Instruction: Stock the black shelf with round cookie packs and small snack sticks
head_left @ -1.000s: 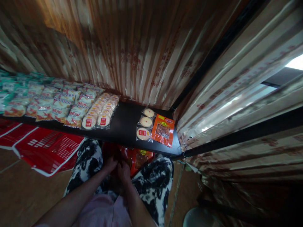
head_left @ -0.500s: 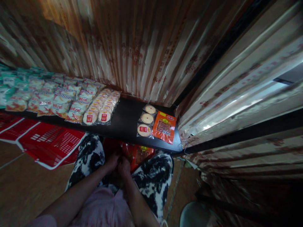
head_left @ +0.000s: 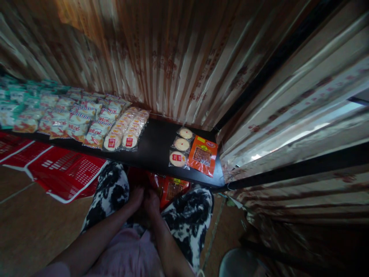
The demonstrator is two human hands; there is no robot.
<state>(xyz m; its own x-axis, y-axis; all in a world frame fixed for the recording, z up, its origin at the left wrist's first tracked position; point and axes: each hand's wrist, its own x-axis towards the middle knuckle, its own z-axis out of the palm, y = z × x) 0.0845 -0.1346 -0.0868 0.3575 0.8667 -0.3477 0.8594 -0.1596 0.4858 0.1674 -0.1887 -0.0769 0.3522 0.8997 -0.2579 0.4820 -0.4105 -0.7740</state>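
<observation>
Down between the patterned trouser legs [head_left: 111, 186], an orange packet [head_left: 173, 190] sits in shadow just below the front edge of a long black shelf [head_left: 155, 148]. Left hand [head_left: 136, 197] and right hand [head_left: 151, 202] are close together just beside it, and it's too dark to tell whether either is open, closed or gripping. Up on the shelf: a second orange packet [head_left: 202, 156] near the right end, three round wrapped cakes [head_left: 182, 144] beside it, then two overlapping rows of cakes [head_left: 129, 132], white snack bags [head_left: 77, 124], green bags [head_left: 11, 111] far left. Below, a red bag [head_left: 62, 167] over brown floor [head_left: 23, 215]; behind, a pleated printed curtain [head_left: 173, 65], daylight breaking through at right.
</observation>
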